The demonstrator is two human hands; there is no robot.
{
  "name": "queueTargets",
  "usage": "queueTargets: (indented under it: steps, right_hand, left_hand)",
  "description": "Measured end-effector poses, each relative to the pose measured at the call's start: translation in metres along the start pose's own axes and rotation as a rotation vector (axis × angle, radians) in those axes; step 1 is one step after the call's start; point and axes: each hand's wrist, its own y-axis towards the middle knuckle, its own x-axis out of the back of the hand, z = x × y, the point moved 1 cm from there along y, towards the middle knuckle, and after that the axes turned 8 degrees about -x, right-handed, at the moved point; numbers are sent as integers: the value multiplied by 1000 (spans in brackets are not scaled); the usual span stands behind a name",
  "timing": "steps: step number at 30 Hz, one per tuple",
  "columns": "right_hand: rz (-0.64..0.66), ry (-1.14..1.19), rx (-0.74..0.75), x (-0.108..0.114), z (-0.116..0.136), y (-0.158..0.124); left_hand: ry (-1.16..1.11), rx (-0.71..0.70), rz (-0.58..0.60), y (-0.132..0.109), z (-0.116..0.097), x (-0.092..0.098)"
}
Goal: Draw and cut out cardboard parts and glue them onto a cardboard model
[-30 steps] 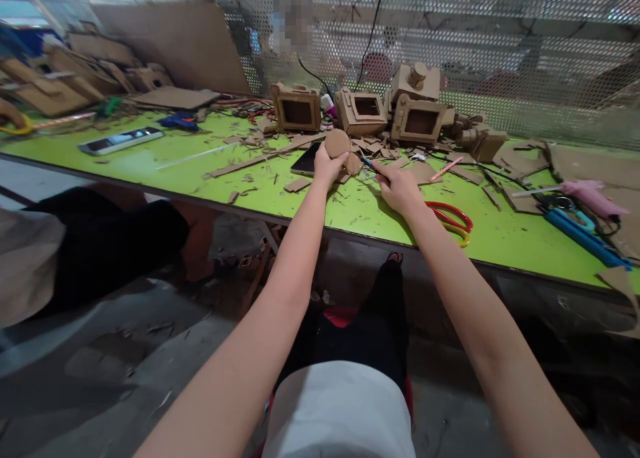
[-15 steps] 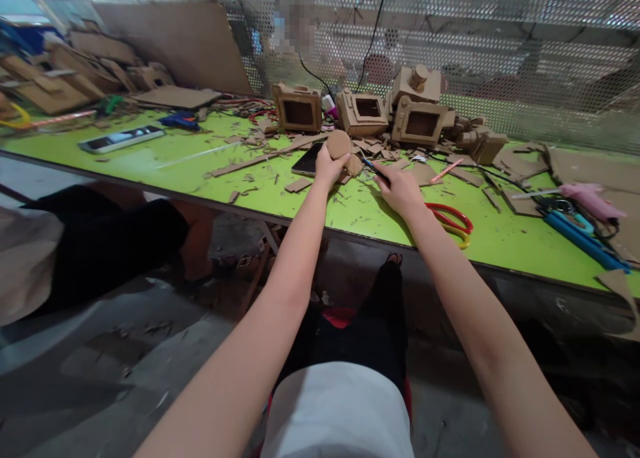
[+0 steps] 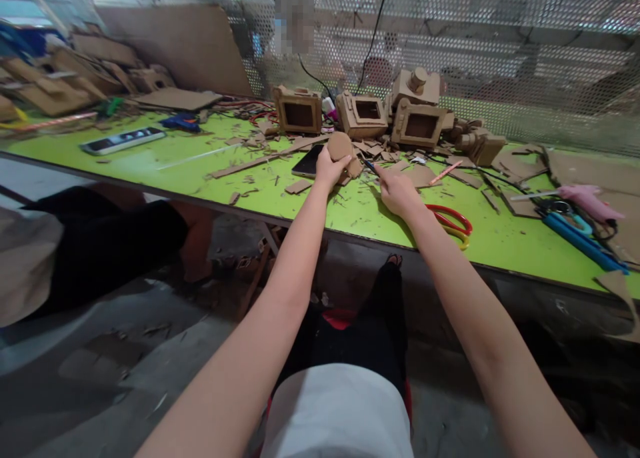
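Note:
My left hand (image 3: 329, 168) holds a round cardboard disc (image 3: 340, 145) upright over the green table (image 3: 165, 171), with a second brown cardboard piece (image 3: 354, 168) just beside it. A little to the right, my right hand (image 3: 397, 190) grips a thin dark pen-like tool (image 3: 371, 167) whose tip points at the cardboard. Both hands hover among cardboard scraps near the table's middle.
Three cardboard box models (image 3: 363, 113) stand behind the hands. A black phone (image 3: 307, 161) lies left of the disc; red-and-yellow scissors (image 3: 450, 221) lie right of my right hand. A pink glue gun (image 3: 590, 200), blue tool (image 3: 580, 238), ruler (image 3: 123, 140) and another person's dark-clothed legs (image 3: 100, 241) are around.
Both hands stay almost in place; my right hand and the tool tip have edged slightly toward the cardboard.

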Motion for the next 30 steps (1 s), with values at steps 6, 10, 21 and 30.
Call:
queueTargets:
  steps: [6, 10, 21, 30]
  right_hand:
    - [13, 3, 12, 1, 1, -1]
    - [-3, 4, 33, 1, 2, -2]
    - [-4, -24, 47, -1, 2, -2]
    - [22, -109, 28, 1, 6, -3]
  left_hand:
    - [-14, 20, 1, -1, -1, -1]
    - [-28, 19, 26, -1, -2, 0]
    - [-50, 17, 24, -2, -2, -2]
    - [-41, -20, 67, -2, 0, -1]
